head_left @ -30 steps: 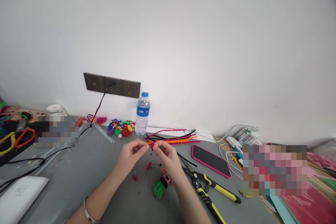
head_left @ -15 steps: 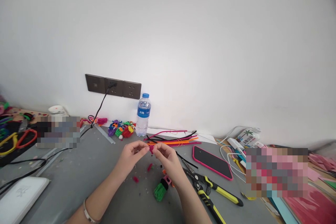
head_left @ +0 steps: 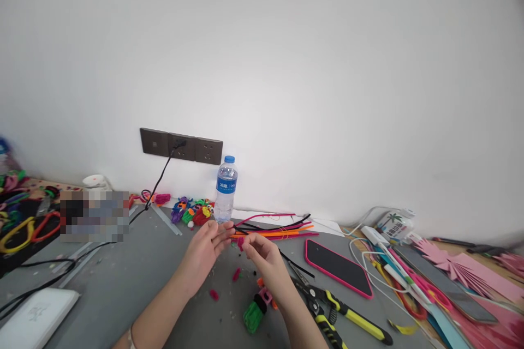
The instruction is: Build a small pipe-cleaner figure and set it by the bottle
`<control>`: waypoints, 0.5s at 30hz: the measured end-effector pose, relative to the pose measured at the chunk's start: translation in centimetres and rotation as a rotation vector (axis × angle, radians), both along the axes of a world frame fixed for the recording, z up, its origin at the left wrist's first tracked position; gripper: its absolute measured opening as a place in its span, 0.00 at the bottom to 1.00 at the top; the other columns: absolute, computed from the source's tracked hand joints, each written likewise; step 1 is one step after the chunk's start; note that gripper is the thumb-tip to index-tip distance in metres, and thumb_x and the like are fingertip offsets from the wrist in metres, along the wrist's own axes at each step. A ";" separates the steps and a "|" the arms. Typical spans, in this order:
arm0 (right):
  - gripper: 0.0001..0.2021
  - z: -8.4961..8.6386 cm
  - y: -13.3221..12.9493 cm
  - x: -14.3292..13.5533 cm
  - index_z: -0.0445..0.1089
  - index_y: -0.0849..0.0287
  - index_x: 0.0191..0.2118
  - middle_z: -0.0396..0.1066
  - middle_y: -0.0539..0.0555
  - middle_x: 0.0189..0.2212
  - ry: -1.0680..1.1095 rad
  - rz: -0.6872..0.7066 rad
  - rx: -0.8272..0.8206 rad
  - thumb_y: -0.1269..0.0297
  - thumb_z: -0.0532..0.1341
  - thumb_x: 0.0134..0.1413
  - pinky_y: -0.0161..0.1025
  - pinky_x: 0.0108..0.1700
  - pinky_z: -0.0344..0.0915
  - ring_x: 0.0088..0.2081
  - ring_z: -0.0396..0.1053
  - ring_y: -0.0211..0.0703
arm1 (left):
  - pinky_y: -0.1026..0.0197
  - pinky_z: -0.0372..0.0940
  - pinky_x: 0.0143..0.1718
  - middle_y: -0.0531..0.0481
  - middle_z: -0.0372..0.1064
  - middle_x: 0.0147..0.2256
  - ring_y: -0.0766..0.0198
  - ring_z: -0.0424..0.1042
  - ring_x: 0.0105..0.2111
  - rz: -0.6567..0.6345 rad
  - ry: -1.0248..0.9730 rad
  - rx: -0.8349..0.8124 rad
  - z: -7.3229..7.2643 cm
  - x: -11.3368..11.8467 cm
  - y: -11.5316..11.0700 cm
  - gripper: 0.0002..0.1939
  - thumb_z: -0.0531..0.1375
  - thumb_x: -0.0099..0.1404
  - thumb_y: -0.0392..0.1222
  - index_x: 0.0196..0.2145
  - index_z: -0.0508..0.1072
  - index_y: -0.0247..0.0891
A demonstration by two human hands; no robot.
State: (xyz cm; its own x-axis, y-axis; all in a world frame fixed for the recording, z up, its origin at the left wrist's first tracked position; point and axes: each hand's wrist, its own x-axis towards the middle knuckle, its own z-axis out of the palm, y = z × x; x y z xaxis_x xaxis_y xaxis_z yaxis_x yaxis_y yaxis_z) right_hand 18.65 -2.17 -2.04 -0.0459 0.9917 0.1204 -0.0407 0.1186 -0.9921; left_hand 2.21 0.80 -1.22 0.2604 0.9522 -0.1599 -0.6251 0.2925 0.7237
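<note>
In the head view, both hands are just below the centre of the frame, over a grey mat [head_left: 164, 294]. The right hand [head_left: 266, 263] pinches a small pink piece [head_left: 240, 241] between thumb and fingertips. The left hand [head_left: 201, 255] is just left of it, fingers loosely spread with their tips towards the piece; whether any touches it I cannot tell.

Directly behind, in the middle of the frame, lie red, black and orange stems [head_left: 282, 233], with an upright bottle [head_left: 226, 199] and a cluster of dolls [head_left: 192, 211] to the left. Below the hands, at bottom centre, a green figure [head_left: 254, 314] lies beside the right forearm, and two pink scraps [head_left: 213, 295] lie to its upper left. Towards the lower right are a phone [head_left: 338, 268] and, nearer the forearm, yellow-and-black pliers [head_left: 362, 324]. A white box [head_left: 39, 316] fills the lower left corner.
</note>
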 end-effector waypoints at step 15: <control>0.20 0.3 0.2 0.2 0.66 0.59 0.26 0.56 0.47 0.21 0.016 -0.131 -0.003 0.45 0.63 0.47 0.34 0.28 0.51 0.25 0.52 0.37 | 0.68 0.52 0.20 0.61 0.46 0.17 0.72 0.46 0.17 0.246 -0.024 0.206 1.2 -5.9 2.9 0.18 0.59 0.64 0.49 0.22 0.60 0.38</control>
State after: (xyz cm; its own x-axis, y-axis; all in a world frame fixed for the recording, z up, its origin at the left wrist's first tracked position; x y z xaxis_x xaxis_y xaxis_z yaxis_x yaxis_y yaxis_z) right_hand 18.80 -1.93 -1.74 0.0858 0.9894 0.1174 -0.0408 0.1212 -0.9918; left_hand -3.68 3.71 -0.01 0.0194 0.9987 0.0466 -0.6765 -0.0212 0.7362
